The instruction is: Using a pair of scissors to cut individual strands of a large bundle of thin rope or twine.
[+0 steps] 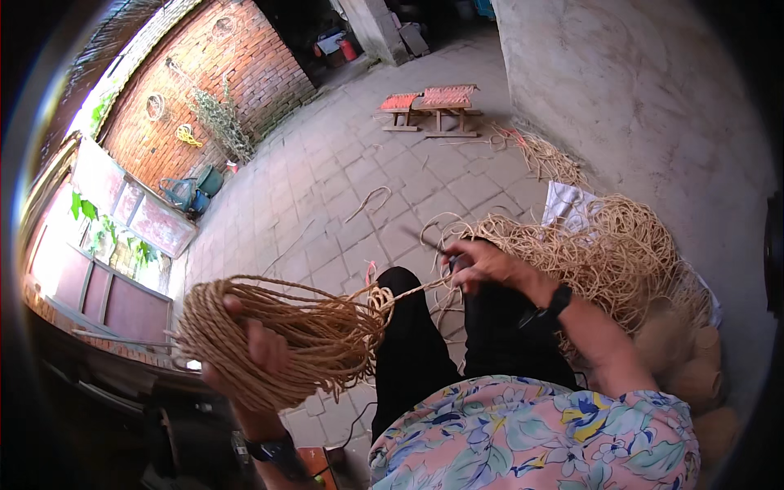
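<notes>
My left hand (265,347) is closed around a thick coil of tan twisted rope (302,327), with its fingers pushed in among the strands. The coil hangs left of my knees, and a small knot of loops (380,300) gathers at its right end. From there a single strand (423,288) runs over my knee toward my right hand (487,268). That hand is closed on a dark-handled tool (461,262) with a slim pointed end, blurred, so its exact kind is unclear. Whether the right fingers also pinch the strand is hidden.
A large heap of loose rope (608,253) lies to the right, with white sacking (567,204) behind it, beside a plastered wall (645,98). Two low woven-top stools (447,98) stand farther off. Short rope scraps (371,200) lie on the paving (327,237). Left is a brick wall (220,73).
</notes>
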Demonstrator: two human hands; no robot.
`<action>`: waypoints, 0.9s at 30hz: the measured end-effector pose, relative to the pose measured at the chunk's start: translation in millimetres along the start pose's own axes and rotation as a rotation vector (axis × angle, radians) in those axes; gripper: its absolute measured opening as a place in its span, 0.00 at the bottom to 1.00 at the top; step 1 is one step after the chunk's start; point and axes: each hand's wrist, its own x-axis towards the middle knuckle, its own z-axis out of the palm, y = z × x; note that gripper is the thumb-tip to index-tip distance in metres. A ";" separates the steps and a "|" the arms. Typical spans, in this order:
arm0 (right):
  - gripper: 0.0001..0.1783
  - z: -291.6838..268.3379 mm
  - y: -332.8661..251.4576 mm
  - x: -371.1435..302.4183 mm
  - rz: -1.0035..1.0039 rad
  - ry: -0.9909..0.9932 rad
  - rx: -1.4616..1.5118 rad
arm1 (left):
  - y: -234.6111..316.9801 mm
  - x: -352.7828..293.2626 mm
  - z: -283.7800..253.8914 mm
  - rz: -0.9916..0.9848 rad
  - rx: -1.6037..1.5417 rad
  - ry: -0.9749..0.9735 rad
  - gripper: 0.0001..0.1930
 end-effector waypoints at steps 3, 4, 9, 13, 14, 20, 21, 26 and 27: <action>0.24 -34.9 -12.7 -20.5 -0.047 0.130 0.169 | 30.0 17.8 -4.9 0.063 -0.047 -0.038 0.33; 0.24 -44.0 -13.8 -23.1 -0.097 0.204 0.174 | 43.0 23.0 -8.4 0.164 -0.091 -0.018 0.33; 0.19 -72.8 12.4 -20.0 -0.123 0.585 -0.098 | 94.6 25.1 -44.6 0.535 0.339 0.430 0.31; 0.17 -111.2 46.0 -48.5 -0.015 0.790 -0.399 | 131.1 11.1 -88.4 0.661 0.959 0.902 0.29; 0.19 -126.3 51.4 -63.1 -0.026 0.873 -0.587 | 140.9 5.6 -97.9 0.617 0.883 0.907 0.28; 0.21 -233.7 50.4 -174.1 0.124 1.354 -0.995 | 108.5 -24.5 -151.1 0.445 -0.040 0.501 0.27; 0.19 -251.1 44.6 -192.2 0.169 1.396 -1.031 | 93.6 -25.4 -157.7 0.347 -0.133 0.346 0.27; 0.17 -302.3 16.9 -259.1 0.403 1.584 -1.360 | 5.0 -32.3 -156.9 0.150 0.184 0.729 0.25; 0.19 -302.7 12.9 -260.9 0.485 1.584 -1.387 | -16.9 -31.4 -151.2 0.120 0.130 0.765 0.25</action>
